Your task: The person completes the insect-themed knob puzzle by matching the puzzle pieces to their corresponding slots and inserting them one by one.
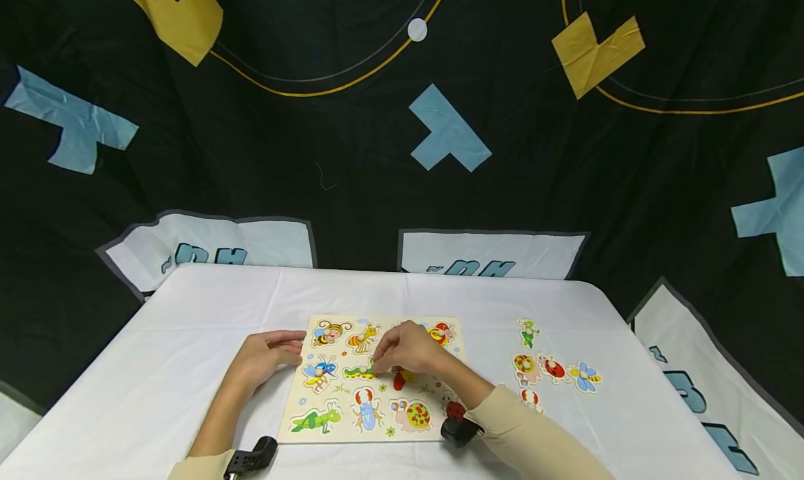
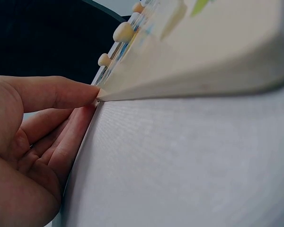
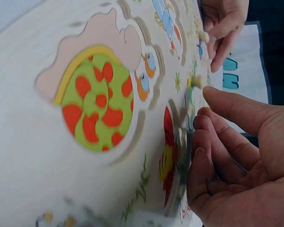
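A pale wooden puzzle board printed with colourful insects lies on the table. My left hand touches its left edge; in the left wrist view the thumb and finger ends meet that edge. Over the board's middle, my right hand has its thumb and fingertips together at the head end of a green caterpillar piece. In the right wrist view the piece's small wooden knob shows beside the thumb; the exact contact is partly hidden. Below the hand are a red-and-yellow butterfly picture and a snail picture.
Right of the board lie loose pieces: a green insect, a snail, a ladybug, a bee and a red-horned beetle. White cloth covers the table. A dark curtain hangs behind.
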### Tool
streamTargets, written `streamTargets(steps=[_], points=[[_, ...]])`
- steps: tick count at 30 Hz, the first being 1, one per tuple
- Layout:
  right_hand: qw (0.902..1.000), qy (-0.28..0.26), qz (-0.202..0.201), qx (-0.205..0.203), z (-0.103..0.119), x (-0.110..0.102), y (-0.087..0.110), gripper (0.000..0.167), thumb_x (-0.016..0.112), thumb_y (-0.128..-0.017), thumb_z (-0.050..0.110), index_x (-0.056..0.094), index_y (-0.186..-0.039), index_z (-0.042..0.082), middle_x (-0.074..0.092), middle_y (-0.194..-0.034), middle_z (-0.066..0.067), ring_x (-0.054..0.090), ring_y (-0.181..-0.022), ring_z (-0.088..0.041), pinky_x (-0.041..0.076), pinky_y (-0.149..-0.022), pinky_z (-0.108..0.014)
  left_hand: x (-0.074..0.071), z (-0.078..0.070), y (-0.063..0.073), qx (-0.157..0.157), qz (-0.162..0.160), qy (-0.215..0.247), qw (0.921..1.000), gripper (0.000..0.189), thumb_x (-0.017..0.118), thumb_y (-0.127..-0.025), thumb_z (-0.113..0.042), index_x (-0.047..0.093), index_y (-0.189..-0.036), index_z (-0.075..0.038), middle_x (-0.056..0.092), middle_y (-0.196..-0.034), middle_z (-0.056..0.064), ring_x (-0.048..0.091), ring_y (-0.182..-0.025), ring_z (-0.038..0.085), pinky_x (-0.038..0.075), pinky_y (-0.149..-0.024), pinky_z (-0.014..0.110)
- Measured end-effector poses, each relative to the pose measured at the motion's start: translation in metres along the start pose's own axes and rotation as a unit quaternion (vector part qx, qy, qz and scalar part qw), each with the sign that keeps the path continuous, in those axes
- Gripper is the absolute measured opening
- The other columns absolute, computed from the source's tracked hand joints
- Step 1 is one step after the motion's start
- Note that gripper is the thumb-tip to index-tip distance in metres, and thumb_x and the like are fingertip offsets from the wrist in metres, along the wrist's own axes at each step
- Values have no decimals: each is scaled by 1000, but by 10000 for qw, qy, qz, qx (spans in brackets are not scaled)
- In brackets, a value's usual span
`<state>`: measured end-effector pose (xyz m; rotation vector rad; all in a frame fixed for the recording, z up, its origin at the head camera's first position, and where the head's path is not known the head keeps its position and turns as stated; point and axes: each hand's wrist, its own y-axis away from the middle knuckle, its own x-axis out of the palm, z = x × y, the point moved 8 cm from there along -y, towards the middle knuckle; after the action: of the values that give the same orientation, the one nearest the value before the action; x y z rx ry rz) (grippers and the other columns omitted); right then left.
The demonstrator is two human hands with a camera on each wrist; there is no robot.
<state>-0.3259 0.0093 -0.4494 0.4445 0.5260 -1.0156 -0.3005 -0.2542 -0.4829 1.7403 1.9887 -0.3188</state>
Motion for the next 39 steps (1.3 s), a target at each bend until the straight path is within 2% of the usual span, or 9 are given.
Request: streamTargets(steps=[7,17,25,33,39], points=[[9998,141,-133,73,-9,-15,6,11,87,-76,17,76,-76,16,65,-64,7,50,-56,-9,39,-50,-23,-1,0,0,30,10,18,10000,52,78,-78,-9,70,-129,-6,76,-102,4,65,-94,12,42,-93,38],[9996,73,-283,11,-21,-34,14,13,87,-75,19,75,-77,13,70,-66,1,63,-60,-15,47,-56,-24,-2,-1,2,74,12,36,10000,53,79,-78,-9,69,-129,-5,76,-105,6,66,-94,11,43,-94,41],[9986,167,-481,104,-35,-56,23,13,86,-77,20,75,-79,12,69,-68,2,57,-63,-14,45,-60,-27,0,0,1,72,-34,57,10000,52,78,-78,-8,69,-129,-5,76,-105,6,67,-95,14,43,-95,41],[9963,214,-708,435,-53,-76,32,13,85,-78,20,74,-80,13,65,-67,1,53,-60,-15,39,-55,-26,-1,-1,1,86,-35,15,10000,53,79,-78,-8,69,-129,-5,76,-105,6,67,-96,14,43,-99,46],[9969,122,-599,491,-58,-87,37,14,85,-77,16,74,-83,10,64,-67,1,54,-61,-18,42,-56,-27,-2,-4,2,159,-11,40,9999,54,79,-77,-8,69,-129,-3,77,-106,8,67,-93,11,43,-98,46]])
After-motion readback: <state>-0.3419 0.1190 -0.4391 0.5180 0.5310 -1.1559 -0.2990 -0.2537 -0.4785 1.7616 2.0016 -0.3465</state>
